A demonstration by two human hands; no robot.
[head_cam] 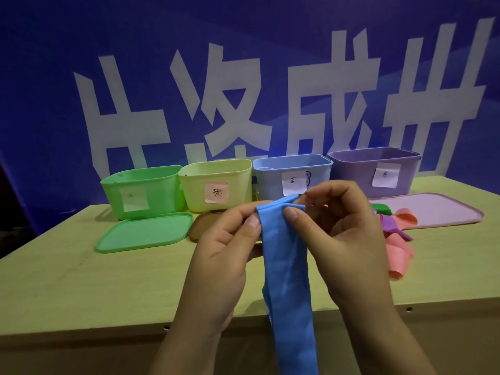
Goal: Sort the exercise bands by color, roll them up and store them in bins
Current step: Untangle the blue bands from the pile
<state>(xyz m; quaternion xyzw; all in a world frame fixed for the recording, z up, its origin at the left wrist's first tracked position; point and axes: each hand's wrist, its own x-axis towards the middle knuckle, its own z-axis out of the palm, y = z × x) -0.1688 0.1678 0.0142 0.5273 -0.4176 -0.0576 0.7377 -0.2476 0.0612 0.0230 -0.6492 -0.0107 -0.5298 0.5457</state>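
I'm pinching the top end of the blue band [286,255] with both my left hand [224,247] and right hand [343,234], letting the rest dangle past the table [81,280] edge so it's hanging flat for rolling. Four bins are waiting open: green [140,190], yellow [216,182], blue bin [292,174], purple [373,169]. Leftover band pile [397,239] is sitting beside my right hand.
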